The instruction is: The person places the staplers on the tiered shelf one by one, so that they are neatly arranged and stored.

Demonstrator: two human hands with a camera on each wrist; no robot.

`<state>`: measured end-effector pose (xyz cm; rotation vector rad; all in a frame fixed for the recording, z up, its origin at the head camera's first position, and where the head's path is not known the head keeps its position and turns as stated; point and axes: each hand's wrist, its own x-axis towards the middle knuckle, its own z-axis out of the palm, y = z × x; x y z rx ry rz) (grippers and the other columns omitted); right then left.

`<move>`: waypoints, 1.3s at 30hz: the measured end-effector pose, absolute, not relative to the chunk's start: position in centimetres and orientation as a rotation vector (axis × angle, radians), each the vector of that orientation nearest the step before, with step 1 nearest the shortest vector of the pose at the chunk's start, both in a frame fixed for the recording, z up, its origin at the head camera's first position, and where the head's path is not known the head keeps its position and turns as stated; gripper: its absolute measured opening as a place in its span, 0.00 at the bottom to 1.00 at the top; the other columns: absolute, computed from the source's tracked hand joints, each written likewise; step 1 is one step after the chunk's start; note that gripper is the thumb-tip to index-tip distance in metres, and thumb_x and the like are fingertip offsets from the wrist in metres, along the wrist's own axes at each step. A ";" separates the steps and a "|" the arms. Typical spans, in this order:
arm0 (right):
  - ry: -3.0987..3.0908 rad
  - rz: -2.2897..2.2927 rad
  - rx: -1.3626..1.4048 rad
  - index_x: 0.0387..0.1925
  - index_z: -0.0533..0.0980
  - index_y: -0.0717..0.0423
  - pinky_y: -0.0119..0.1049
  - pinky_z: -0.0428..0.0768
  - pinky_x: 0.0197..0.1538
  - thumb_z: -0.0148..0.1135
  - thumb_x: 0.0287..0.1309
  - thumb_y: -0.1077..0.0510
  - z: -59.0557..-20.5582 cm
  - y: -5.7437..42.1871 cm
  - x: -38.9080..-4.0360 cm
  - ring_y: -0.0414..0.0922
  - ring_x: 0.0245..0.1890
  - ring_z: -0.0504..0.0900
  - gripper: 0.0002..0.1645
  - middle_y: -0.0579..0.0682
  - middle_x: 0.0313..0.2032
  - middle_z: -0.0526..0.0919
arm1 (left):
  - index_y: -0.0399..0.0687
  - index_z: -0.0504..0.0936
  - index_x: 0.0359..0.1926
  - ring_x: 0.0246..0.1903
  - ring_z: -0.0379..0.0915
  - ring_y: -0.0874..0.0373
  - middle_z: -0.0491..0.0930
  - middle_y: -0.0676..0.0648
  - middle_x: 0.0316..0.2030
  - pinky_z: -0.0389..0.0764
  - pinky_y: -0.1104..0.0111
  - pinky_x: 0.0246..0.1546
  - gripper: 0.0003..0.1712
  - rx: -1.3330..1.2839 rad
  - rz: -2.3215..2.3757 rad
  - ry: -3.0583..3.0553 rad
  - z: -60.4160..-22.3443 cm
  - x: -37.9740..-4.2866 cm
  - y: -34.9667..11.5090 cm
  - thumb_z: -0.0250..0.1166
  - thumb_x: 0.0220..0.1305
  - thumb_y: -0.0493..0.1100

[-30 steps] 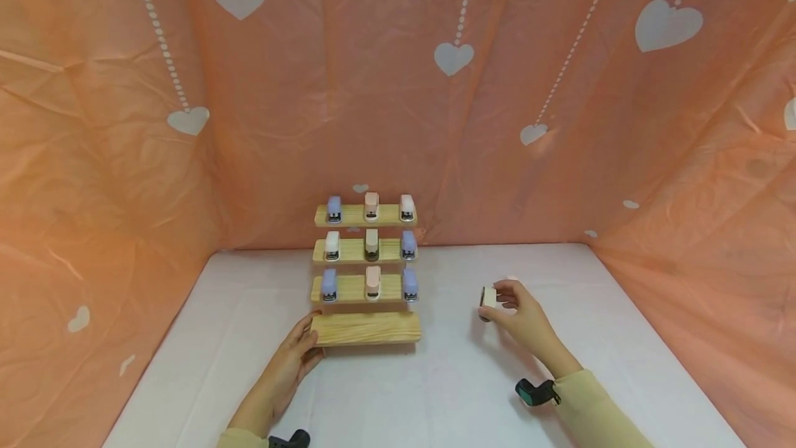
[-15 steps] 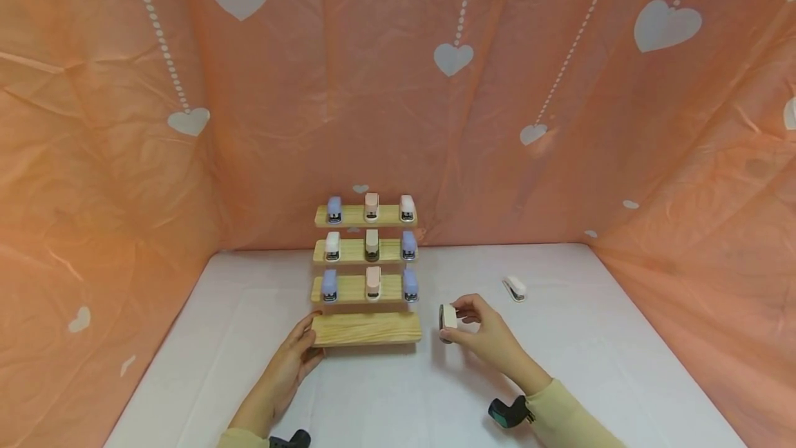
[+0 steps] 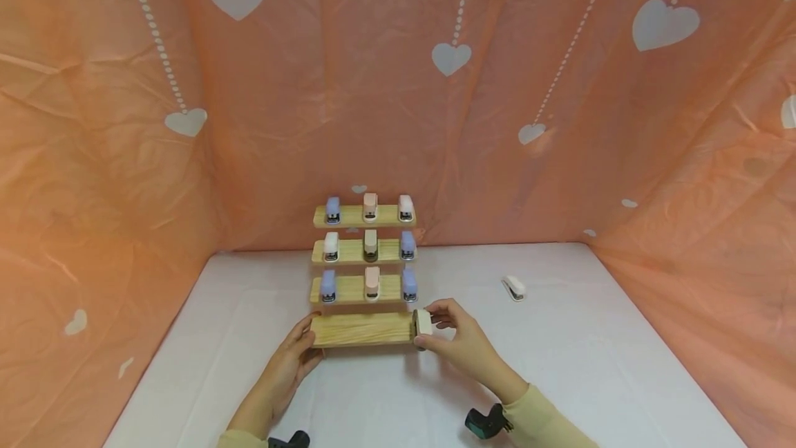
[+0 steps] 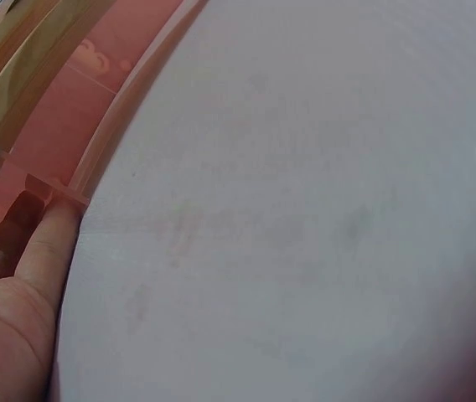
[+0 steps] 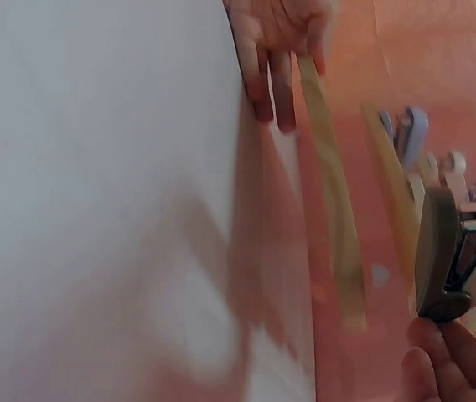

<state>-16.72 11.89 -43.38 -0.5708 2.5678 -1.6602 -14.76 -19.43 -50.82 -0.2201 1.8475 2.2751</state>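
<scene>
My right hand [image 3: 463, 344] pinches a small cream-and-dark stapler [image 3: 423, 323] at the right end of the lowest wooden board of a tiered display rack. The right wrist view shows the stapler [image 5: 452, 260] side-on, its base dark; whether it touches the wood cannot be told. My left hand [image 3: 289, 368] grips the left end of that bare lowest board [image 3: 361, 329], thumb at the edge and fingers around it. In the left wrist view, fingers [image 4: 49, 251] of this hand touch a clear part beneath the board.
Three upper boards [image 3: 354, 289] carry several mini staplers in lilac, pink, white and cream. A white stapler [image 3: 514, 287] lies alone on the white tabletop [image 3: 591, 358] to the right. An orange cloth backdrop [image 3: 373, 88] with hearts surrounds the table.
My right hand has carried the cream-and-dark stapler leftward from the right side of the table to the lowest board's right end. My left hand keeps its place on the board.
</scene>
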 end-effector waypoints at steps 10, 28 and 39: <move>2.483 -1.648 -0.697 0.54 0.70 0.50 0.48 0.78 0.53 0.73 0.52 0.50 -46.8 8.2 -17.5 0.46 0.46 0.79 0.30 0.47 0.46 0.80 | 0.47 0.47 0.76 0.70 0.47 0.38 0.44 0.34 0.73 0.59 0.51 0.67 0.32 -0.240 2.254 1.859 -50.6 -14.7 -19.4 0.44 0.76 0.45; 2.636 -1.608 -0.734 0.43 0.70 0.50 0.32 0.77 0.46 0.71 0.52 0.42 -47.9 -0.5 -17.7 0.41 0.42 0.77 0.26 0.44 0.43 0.78 | 0.44 0.43 0.76 0.70 0.47 0.38 0.44 0.32 0.73 0.58 0.52 0.68 0.34 -0.188 2.302 1.786 -50.8 -14.6 -19.6 0.44 0.76 0.45; 2.648 -1.582 -0.710 0.39 0.69 0.48 0.28 0.72 0.39 0.71 0.50 0.39 -48.0 -2.2 -18.4 0.42 0.36 0.74 0.26 0.42 0.37 0.75 | 0.46 0.47 0.75 0.64 0.58 0.46 0.51 0.34 0.71 0.57 0.50 0.68 0.34 -0.203 2.297 1.816 -50.8 -14.6 -19.6 0.47 0.75 0.47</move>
